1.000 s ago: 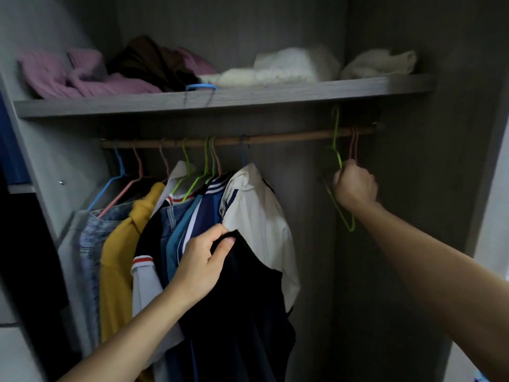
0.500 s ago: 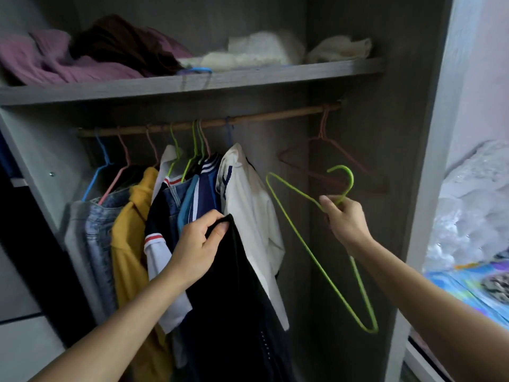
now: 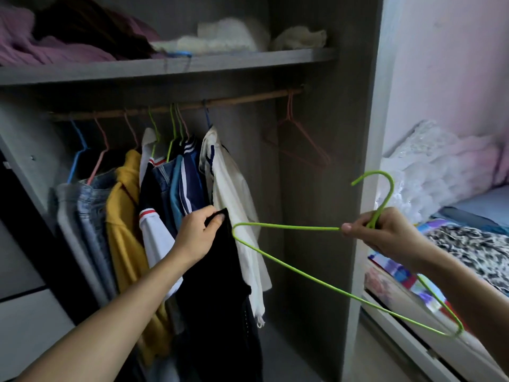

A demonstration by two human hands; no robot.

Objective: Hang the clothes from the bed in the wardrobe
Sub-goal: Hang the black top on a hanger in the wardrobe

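Note:
My left hand (image 3: 199,235) pinches the top edge of a black garment (image 3: 220,293) that hangs down in front of the clothes on the wardrobe rail (image 3: 176,107). My right hand (image 3: 385,232) grips a green wire hanger (image 3: 289,267) at the base of its hook, held tilted in front of the wardrobe's right side panel. The hanger's left tip is close to the black garment, apart from it. Several garments hang on coloured hangers along the left half of the rail: jeans, a yellow top (image 3: 124,216), dark tops and a white shirt (image 3: 234,194).
One empty pink hanger (image 3: 298,144) hangs at the rail's right end. The shelf (image 3: 248,63) above holds folded pink, brown and white clothes. To the right lies the bed (image 3: 468,244) with patterned cloth and a white plastic bag (image 3: 429,172).
My right hand took the green hanger off the rail and brought it down and to the right, out in front of the side panel. My left hand kept hold of the black garment.

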